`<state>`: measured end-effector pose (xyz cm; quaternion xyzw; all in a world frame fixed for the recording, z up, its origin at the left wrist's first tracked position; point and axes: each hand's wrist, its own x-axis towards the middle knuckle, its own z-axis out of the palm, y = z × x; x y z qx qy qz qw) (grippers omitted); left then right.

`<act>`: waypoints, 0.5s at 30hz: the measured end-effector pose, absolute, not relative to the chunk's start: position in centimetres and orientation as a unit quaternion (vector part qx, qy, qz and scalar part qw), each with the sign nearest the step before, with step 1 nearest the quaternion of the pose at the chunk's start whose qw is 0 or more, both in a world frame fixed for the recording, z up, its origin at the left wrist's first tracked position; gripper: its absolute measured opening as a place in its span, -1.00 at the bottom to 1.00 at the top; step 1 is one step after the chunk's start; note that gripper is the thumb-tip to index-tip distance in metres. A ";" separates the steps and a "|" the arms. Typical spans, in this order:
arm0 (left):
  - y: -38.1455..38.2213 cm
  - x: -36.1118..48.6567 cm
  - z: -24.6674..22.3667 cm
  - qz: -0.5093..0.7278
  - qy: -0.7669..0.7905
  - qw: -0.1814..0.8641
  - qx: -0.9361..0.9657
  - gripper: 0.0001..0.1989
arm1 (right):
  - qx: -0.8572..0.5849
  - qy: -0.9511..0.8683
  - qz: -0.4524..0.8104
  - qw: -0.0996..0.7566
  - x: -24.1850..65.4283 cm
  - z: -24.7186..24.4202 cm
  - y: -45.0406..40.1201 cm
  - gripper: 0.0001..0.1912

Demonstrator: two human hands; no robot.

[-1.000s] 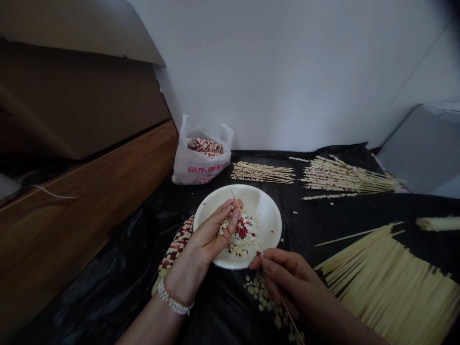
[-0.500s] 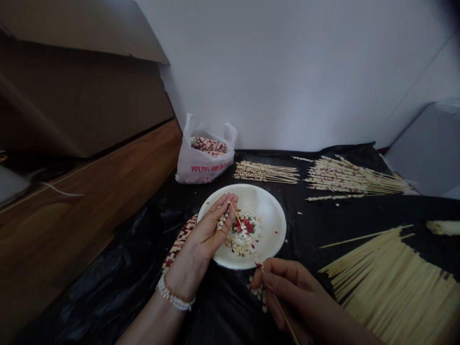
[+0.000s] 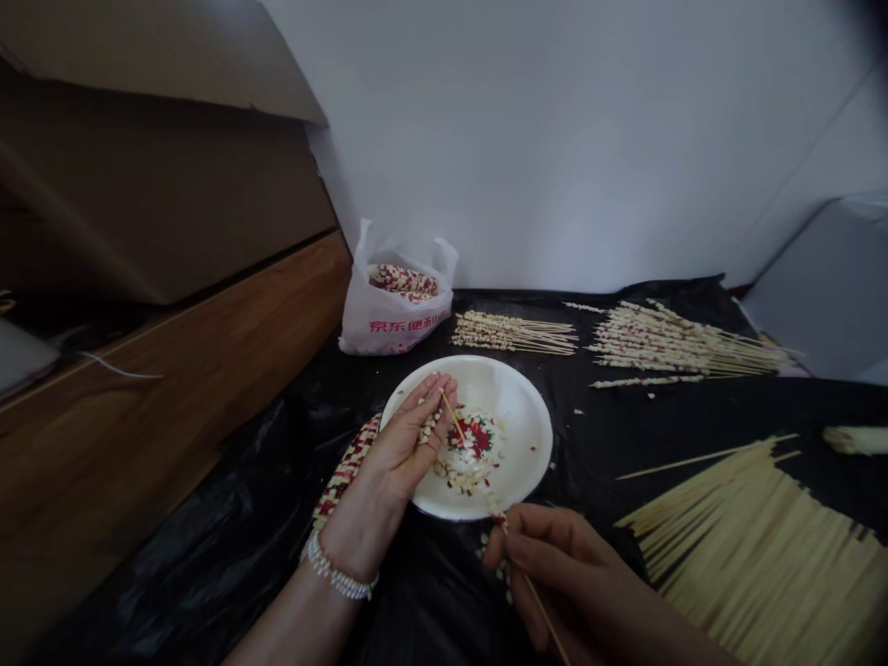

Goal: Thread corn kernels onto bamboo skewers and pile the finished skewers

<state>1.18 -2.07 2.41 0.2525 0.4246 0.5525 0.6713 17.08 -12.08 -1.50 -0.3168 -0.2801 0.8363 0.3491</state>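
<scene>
My left hand (image 3: 399,444) is cupped over the left side of a white bowl (image 3: 531,435), with corn kernels (image 3: 428,427) in its curled palm. In my right hand (image 3: 555,555), at the near edge of the bowl, a thin wooden skewer (image 3: 455,416) is pinched between thumb and fingers. It slants up across the bowl, its tip at my left fingertips. A few pale and dark red kernels are threaded on it just above my right fingers. Loose kernels lie on the bowl's bottom, over a red printed pattern.
A plastic bag (image 3: 392,328) of speckled corn cobs stands behind the bowl. Skewers loaded with kernels (image 3: 513,333) lie beside it, with a larger pile (image 3: 666,342) farther right. Bare skewers (image 3: 763,555) fan out at right. A speckled cob (image 3: 347,462) lies under my left wrist; cardboard (image 3: 173,185) rises at left.
My right hand has shifted very slightly down and left with the skewer. My left hand stays almost still around the kernels.
</scene>
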 end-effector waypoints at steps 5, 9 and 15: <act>-2.1 1.0 1.9 0.556 0.415 0.664 0.278 -0.73 | -0.310 -0.262 0.836 0.369 16.9 -1.6 -12.0 -0.70; -2.5 0.6 1.4 0.528 0.425 0.622 0.391 -0.65 | -0.304 -0.252 0.839 0.375 16.8 -1.5 -12.0 -0.70; -4.0 0.2 1.5 0.502 0.441 0.503 0.548 -0.54 | -0.304 -0.251 0.840 0.374 16.9 -1.3 -11.9 -0.73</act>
